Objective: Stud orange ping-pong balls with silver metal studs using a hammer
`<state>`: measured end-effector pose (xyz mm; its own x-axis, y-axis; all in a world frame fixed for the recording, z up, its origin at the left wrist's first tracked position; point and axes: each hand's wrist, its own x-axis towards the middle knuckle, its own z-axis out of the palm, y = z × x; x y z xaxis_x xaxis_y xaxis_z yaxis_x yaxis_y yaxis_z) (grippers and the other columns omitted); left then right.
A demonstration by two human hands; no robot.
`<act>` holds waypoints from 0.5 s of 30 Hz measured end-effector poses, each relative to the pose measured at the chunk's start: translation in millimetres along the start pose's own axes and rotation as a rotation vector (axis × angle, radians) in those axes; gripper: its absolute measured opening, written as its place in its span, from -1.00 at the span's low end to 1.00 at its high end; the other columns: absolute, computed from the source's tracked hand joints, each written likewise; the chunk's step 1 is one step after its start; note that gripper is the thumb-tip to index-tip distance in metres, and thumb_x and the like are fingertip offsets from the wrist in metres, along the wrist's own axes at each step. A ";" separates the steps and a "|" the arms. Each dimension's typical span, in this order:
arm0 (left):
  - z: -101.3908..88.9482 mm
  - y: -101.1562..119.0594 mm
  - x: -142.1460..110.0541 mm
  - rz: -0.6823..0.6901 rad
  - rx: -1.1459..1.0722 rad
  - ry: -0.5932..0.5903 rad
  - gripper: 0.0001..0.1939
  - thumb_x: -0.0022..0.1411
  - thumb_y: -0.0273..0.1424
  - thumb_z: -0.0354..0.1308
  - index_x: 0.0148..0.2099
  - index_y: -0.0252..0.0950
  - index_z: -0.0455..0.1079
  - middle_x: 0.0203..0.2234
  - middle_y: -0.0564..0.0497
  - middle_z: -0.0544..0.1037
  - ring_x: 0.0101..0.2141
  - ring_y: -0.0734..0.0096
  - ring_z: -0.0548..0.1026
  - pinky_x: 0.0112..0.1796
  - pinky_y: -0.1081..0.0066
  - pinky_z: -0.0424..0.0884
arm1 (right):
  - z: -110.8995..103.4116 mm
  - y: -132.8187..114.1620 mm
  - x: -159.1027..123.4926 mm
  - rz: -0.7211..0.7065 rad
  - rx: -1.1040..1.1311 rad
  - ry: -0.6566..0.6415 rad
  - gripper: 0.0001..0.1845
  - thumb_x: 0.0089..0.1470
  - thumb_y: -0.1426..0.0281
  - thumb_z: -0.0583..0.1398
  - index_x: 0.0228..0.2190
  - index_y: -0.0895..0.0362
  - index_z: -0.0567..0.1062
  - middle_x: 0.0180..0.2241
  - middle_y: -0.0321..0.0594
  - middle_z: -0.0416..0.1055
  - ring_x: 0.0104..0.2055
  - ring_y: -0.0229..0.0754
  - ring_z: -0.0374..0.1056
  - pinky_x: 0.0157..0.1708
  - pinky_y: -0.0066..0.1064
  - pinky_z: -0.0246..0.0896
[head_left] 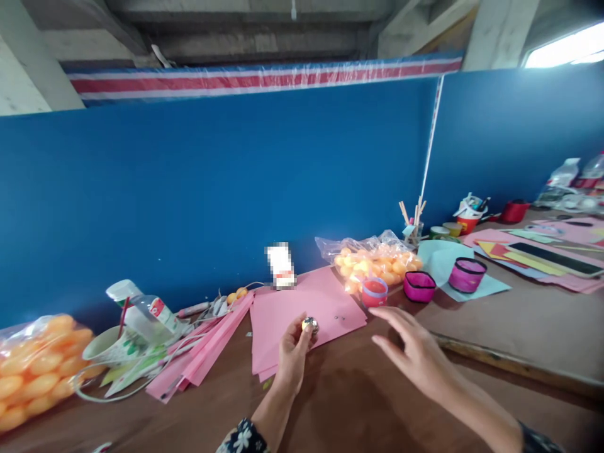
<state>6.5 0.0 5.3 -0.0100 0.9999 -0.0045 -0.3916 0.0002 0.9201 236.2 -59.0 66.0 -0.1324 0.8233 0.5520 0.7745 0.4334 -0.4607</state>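
Note:
My left hand (295,350) is closed, with thumb and fingertips pinching a small shiny ball (310,325), yellowish on one side and silvery on the other. Below and behind it lies a stack of pink paper sheets (302,302), on which a couple of tiny dark bits (340,318) rest. My right hand (415,352) hovers over the brown table, its thumb and fingers apart and nothing in them. Just beyond its fingertips stands a small red tub with a purplish rim (374,292). A magenta fabric pouch with black edging (419,287) sits to the right of that tub.
Clear bags of orange balls lie at the back (377,261) and far left (42,365). A cup (113,346), bottle (160,314) and folded pink strips (207,346) crowd the left. Another magenta pouch (467,275) and a phone (554,259) are at right; a blue partition (236,176) stands behind.

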 end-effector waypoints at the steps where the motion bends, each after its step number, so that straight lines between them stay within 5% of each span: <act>1: 0.1 -0.3 -0.2 -0.002 -0.007 -0.004 -0.51 0.01 -0.22 0.19 0.00 -0.26 0.28 -0.28 -0.07 0.50 -0.30 0.36 0.50 -0.27 0.36 0.40 | -10.6 16.8 -9.9 0.027 -0.107 -0.006 -0.61 0.05 0.36 0.07 -0.04 0.10 0.25 -0.07 -0.09 0.31 -0.02 -0.05 0.23 -0.05 -0.21 0.17; 8: -0.5 0.9 -1.0 -0.004 0.003 -0.024 -0.53 0.02 -0.22 0.18 -0.01 -0.25 0.29 -0.30 -0.02 0.47 -0.34 0.41 0.50 -0.28 0.40 0.40 | -50.5 126.8 -83.2 0.137 -0.664 -0.164 -0.59 -0.01 0.43 0.01 -0.08 0.20 0.34 -0.18 -0.01 0.40 -0.25 0.02 0.37 -0.30 -0.16 0.28; 15: 1.0 -2.4 0.8 0.027 0.069 0.029 -0.38 -0.19 -0.32 0.33 -0.01 -0.27 0.32 -0.29 -0.01 0.48 -0.39 0.46 0.47 -0.31 0.40 0.41 | -51.5 125.1 -84.0 0.071 -0.723 -0.227 -0.61 -0.11 0.54 0.01 -0.20 0.14 0.43 -0.32 -0.08 0.45 -0.34 -0.05 0.40 -0.40 -0.27 0.30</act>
<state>8.4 0.8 3.4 -0.0469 0.9988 0.0107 -0.3261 -0.0254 0.9450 376.0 -92.8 -2.3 -0.1302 0.9293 0.3455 0.9880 0.0926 0.1233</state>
